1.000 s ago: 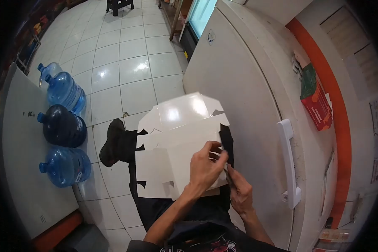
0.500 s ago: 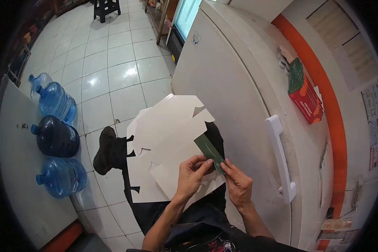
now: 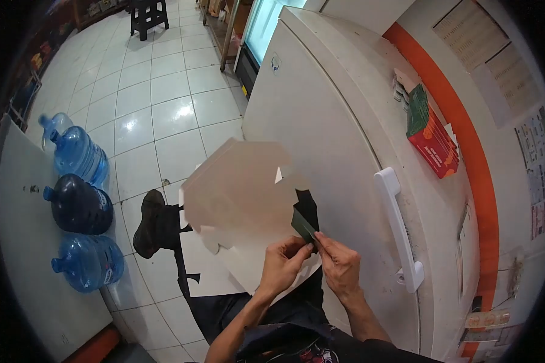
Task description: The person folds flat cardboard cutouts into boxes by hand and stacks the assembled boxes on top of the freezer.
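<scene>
A white die-cut cardboard box blank [image 3: 239,181] is tilted up over my lap, its upper face in shade. Along its right edge a narrow green printed flap [image 3: 303,224] bends up at an angle. My left hand [image 3: 281,263] pinches the near end of this flap between thumb and fingers. From the other side, my right hand [image 3: 340,263] presses the same end, fingers closed on it, close to the left fingertips. Another white cardboard piece [image 3: 209,266] with notched edges lies beneath, across my dark trousers. The fingers hide the lower end of the flap.
A white fridge or freezer with a handle [image 3: 399,230] stands close on my right, a red and green box [image 3: 430,133] on top. Several large water bottles [image 3: 88,263] line the left side. A black stool [image 3: 148,18] stands far off on the tiled floor [image 3: 175,145].
The cardboard blank has lifted and tilted off the piece beneath, and its face has darkened. The green flap is turned more edge-on. Both hands stay at its near end.
</scene>
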Tool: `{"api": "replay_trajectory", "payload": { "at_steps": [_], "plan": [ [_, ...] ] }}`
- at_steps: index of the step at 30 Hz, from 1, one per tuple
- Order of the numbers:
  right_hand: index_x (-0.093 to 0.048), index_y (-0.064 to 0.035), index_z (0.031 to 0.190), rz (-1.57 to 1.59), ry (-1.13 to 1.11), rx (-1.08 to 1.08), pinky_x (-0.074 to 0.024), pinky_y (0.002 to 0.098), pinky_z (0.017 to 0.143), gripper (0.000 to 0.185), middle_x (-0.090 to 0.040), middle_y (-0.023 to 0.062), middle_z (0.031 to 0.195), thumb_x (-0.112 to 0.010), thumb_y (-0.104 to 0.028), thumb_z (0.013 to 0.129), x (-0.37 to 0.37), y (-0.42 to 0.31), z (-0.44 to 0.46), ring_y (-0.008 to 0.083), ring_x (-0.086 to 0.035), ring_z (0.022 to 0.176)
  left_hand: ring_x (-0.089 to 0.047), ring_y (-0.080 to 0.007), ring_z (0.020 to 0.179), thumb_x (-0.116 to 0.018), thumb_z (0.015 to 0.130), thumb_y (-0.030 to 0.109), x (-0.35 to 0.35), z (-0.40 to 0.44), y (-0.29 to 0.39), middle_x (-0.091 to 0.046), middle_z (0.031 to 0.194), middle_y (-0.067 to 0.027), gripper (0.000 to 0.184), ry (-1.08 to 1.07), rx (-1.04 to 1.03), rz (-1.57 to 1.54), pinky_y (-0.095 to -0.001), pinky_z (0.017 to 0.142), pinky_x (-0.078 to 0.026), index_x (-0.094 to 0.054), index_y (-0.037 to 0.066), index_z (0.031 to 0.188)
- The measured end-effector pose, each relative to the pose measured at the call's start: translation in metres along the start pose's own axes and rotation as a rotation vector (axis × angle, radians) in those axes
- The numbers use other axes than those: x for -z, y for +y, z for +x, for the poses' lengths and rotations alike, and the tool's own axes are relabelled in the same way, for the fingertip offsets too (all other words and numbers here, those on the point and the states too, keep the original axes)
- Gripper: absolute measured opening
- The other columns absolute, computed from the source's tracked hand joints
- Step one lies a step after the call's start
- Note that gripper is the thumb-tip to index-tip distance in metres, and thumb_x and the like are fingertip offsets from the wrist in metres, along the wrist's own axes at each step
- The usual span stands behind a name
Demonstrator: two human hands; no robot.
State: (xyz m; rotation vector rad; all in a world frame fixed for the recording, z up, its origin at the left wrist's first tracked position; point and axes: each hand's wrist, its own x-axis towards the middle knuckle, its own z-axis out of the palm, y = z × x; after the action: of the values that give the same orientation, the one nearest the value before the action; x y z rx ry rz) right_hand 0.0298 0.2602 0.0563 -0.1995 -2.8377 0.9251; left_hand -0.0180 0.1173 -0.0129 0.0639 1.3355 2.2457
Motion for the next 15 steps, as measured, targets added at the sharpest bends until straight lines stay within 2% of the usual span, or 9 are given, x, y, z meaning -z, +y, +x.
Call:
{"api": "replay_trajectory", "payload": {
  "at_steps": [3, 6, 9, 12, 15],
  "plan": [
    [-0.068, -0.0016, 0.131, 0.088, -0.085, -0.028, -0.0570, 0.0386, 0.094, 0.033, -0.071, 0.0219, 0.126, -0.066, -0.012, 0.099, 0.007, -0.005, 0.010, 0.0347, -0.070, 0.116, -0.073, -0.0170, 0.090, -0.071, 0.099, 0.011, -0.003, -0.002, 0.005, -0.076, 0.097, -0.0123, 0.019, 0.009, 0.057, -0.015, -0.0327, 0.086, -0.060, -0.072, -0.006, 0.105],
    [-0.066, -0.0030, 0.136, 0.273, -0.156, -0.068, -0.0499, 0.0369, 0.105, 0.036, -0.064, 0.0206, 0.139, -0.064, -0.020, 0.104, 0.007, 0.004, 0.014, 0.0297, -0.065, 0.125, -0.073, -0.0179, 0.093, -0.069, 0.100, 0.011, -0.001, 0.000, 0.013, -0.076, 0.097, -0.0131, 0.021, -0.023, 0.080, -0.113, -0.0321, 0.088, -0.059, -0.070, -0.009, 0.107],
    [-0.064, -0.0043, 0.139, 0.484, -0.217, -0.099, -0.0458, 0.0376, 0.110, 0.041, -0.059, 0.0186, 0.146, -0.059, -0.030, 0.107, 0.006, 0.014, 0.015, 0.0285, -0.061, 0.129, -0.073, -0.0187, 0.094, -0.068, 0.100, 0.011, 0.004, 0.004, 0.013, -0.076, 0.098, -0.0142, 0.021, -0.025, 0.066, -0.102, -0.0323, 0.089, -0.059, -0.070, -0.010, 0.106],
    [-0.065, -0.0022, 0.138, 0.396, -0.216, -0.136, -0.0473, 0.0367, 0.106, 0.044, -0.061, 0.0181, 0.144, -0.058, -0.034, 0.108, -0.007, 0.008, 0.020, 0.0257, -0.063, 0.123, -0.073, -0.0192, 0.095, -0.068, 0.100, 0.010, 0.006, 0.005, 0.015, -0.076, 0.101, -0.0156, 0.021, -0.023, 0.057, -0.049, -0.0327, 0.089, -0.059, -0.069, -0.010, 0.105],
    [-0.065, -0.0003, 0.136, 0.335, -0.200, -0.181, -0.0532, 0.0377, 0.097, 0.052, -0.068, 0.0216, 0.131, -0.060, -0.041, 0.105, -0.011, 0.001, 0.025, 0.0282, -0.068, 0.114, -0.073, -0.0194, 0.099, -0.067, 0.100, 0.010, 0.012, 0.008, 0.014, -0.076, 0.104, -0.0156, 0.021, -0.026, 0.069, -0.030, -0.0339, 0.091, -0.058, -0.070, -0.009, 0.109]
  ]
}}
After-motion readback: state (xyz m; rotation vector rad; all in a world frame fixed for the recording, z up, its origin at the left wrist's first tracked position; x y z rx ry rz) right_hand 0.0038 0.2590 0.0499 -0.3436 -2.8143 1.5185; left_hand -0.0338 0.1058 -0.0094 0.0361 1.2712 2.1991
